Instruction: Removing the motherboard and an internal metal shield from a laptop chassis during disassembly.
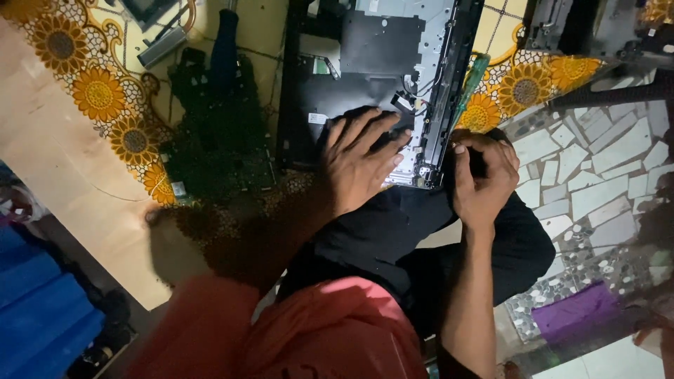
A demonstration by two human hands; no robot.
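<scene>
Head view, the only one: I'm looking down at an opened laptop chassis (pixel 379 63) lying back-cover-off on the floor, its near edge resting against my black-trousered knee (pixel 382 231). My left hand (pixel 361 165) is pressing flat on the chassis, fingers spread, gripping nothing. My right hand (pixel 484 175) is curling at the chassis's right corner, half closed; I cannot tell what it's pinching, if anything. Progress, judging loosely: cover already off, internals exposed, board and metal shield still seated, so teardown looks partway. A dark circuit board (pixel 217 140) is lying to the left. The surface is sunflower-pattern tile (pixel 95 91), mosaic stone (pixel 597 175) at right, purple cloth (pixel 576 316) nearby, dim room.
</scene>
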